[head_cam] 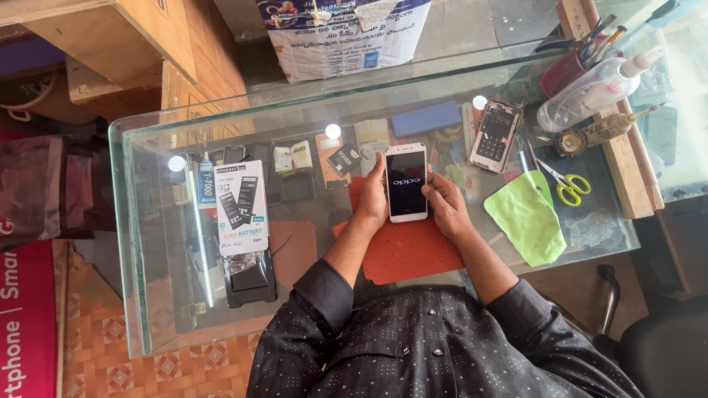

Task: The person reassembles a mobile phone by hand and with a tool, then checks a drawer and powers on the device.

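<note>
Dark dotted shirt [435, 346] of mine fills the bottom of the view, sleeves pushed up, forearms running fwd to the white smartphone [406, 182] I've got between both hands over the orange mat [402, 250] on the glass counter [147, 243]. Left hand [374, 199] is wrapped along the phone's left edge, fingers curled round it; right hand [445, 203] clasps the right edge w/ thumb lying near the side of the screen. Both hands closed on the phone, neither free. Screen is lit, black w/ a white logo in the middle, so I judge it's starting up. To do this bit well: keep the phone steady & low over the mat so a slip costs nothing, grip by the edges only, keep thumbs off the glass and, prob, off the side keys, and just watch the display. Can't tell if the phone's bottom rests on the mat or hangs just above it. Round about: battery pack box [241, 208] well to my left w/ a black tray [249, 276] below it, green cloth [525, 214] just to my right, green-handled scissors [568, 186] beyond that, an opened phone body [495, 135] near the far right, a clear spray bottle [594, 90] at the back right. None of it crowds my hands.
</note>
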